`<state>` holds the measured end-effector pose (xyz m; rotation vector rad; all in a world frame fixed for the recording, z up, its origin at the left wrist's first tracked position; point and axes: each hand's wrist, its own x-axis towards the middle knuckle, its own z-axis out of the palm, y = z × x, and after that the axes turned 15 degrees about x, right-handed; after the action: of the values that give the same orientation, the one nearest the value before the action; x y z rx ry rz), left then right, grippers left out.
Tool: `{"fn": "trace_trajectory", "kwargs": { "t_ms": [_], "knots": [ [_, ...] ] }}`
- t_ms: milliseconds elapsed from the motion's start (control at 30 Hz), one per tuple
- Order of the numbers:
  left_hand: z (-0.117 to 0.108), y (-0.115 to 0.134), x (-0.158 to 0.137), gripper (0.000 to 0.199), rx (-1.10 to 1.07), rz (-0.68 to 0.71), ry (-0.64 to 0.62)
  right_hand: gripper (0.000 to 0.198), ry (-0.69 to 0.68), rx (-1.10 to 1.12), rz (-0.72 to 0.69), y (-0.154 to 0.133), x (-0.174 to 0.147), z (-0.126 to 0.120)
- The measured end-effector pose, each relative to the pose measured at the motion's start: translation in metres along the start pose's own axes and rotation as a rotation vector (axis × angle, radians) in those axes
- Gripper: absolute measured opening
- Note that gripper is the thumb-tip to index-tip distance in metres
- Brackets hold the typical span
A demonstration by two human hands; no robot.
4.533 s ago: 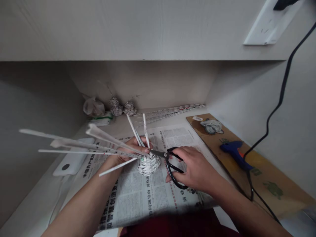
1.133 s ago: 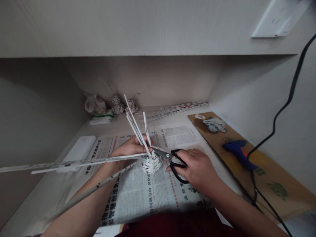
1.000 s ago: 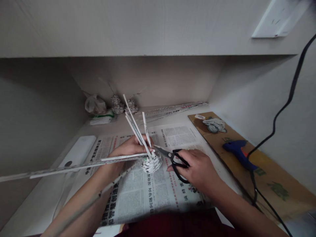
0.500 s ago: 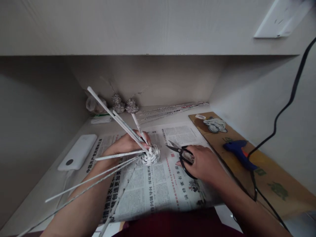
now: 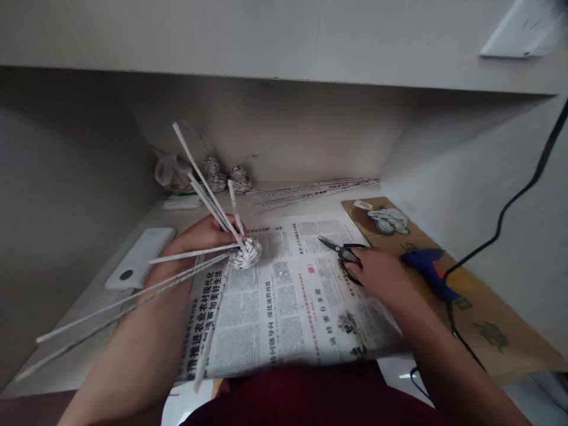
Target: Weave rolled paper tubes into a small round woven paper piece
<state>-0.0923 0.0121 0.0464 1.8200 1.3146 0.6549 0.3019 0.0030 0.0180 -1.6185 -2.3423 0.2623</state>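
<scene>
My left hand [image 5: 213,232] is closed on a small round piece woven from rolled newspaper [image 5: 247,254]. Several long paper sticks [image 5: 202,157] fan out of it, up and to the left. My fingers behind the weave are partly hidden. On the right, my right hand [image 5: 377,269] grips the black handles of a pair of scissors [image 5: 344,251]. The blades look closed or nearly so and point left, low over the spread newspaper [image 5: 284,307], apart from the woven piece. Whether the scissors touch the paper I cannot tell.
Two woven paper pieces [image 5: 240,178] stand at the back beside a plastic bag [image 5: 172,171]. Loose paper sticks [image 5: 310,194] lie along the back wall. A white power bank [image 5: 141,257] is at left. A blue glue gun [image 5: 428,269] with a black cord rests on cardboard [image 5: 501,319].
My left hand and the woven piece have moved left and slightly up. My right hand has drawn the scissors to the right, away from it, and their blades have come together. The view has shifted slightly.
</scene>
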Motion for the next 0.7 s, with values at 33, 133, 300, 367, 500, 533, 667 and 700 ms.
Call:
{"fn": "trace_trajectory", "kwargs": {
  "t_ms": [33,133,300,367,500,533,667,700],
  "knots": [
    [-0.001,-0.001,0.000,0.021,-0.003,-0.011,0.008,0.021,-0.027,-0.019,0.012,-0.001,0.001,-0.001],
    [-0.004,-0.001,0.000,0.021,0.003,-0.028,0.021,0.023,-0.112,-0.059,0.049,-0.005,0.004,-0.003],
    [-0.005,-0.003,-0.002,0.020,0.046,-0.027,0.031,0.019,-0.081,-0.019,0.029,-0.015,0.007,-0.006],
    [-0.004,-0.005,-0.003,0.019,0.024,-0.036,0.015,0.019,-0.030,0.020,-0.027,-0.020,0.011,-0.005],
    [-0.002,-0.003,-0.003,0.020,-0.003,-0.066,-0.001,0.017,0.002,0.123,-0.119,-0.038,0.025,0.005],
    [-0.002,-0.001,-0.003,0.021,0.004,-0.069,0.007,0.015,-0.009,0.153,-0.137,-0.044,0.028,0.009],
    [-0.004,0.003,-0.003,0.022,0.012,-0.081,0.038,0.008,-0.144,0.349,-0.270,-0.076,0.033,0.029],
    [-0.005,0.003,-0.003,0.022,0.014,-0.086,0.039,0.007,-0.171,0.392,-0.291,-0.084,0.033,0.034]
  ]
}}
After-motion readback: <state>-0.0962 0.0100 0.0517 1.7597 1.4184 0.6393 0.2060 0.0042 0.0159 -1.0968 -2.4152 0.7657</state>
